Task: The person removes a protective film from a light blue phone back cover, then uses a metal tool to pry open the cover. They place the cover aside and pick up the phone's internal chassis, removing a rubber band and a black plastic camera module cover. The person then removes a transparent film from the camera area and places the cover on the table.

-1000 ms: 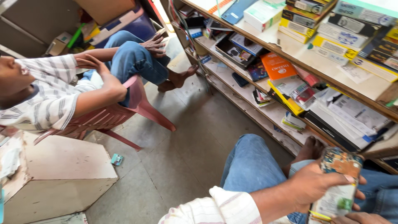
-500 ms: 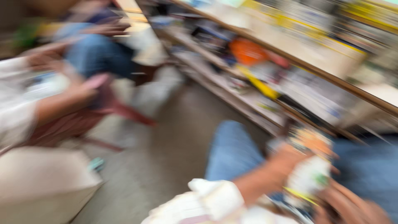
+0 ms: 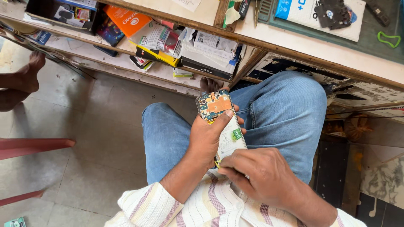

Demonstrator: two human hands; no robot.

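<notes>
Because its back cover is off, the opened phone (image 3: 219,122) at frame centre is held above the lap, circuit side up for access: left hand (image 3: 206,136) grasps its edge, right hand (image 3: 256,174) fingers pinch its lower end. Cluttered shelf (image 3: 160,69) lies upper left.

Floor (image 3: 101,138): grey stone tiles, worn, joints visible, evenly lit by soft daylight. Low wooden shelf (image 3: 126,63) along the upper left, stacked with boxes (image 3: 126,19) and packets (image 3: 202,50), loosely piled. Table (image 3: 320,54) upper right, pale top, wooden edge, chipped paint on its underside. Red chair legs (image 3: 33,145) at the left edge. Dark tile and marbled tile (image 3: 385,180) at lower right.
</notes>
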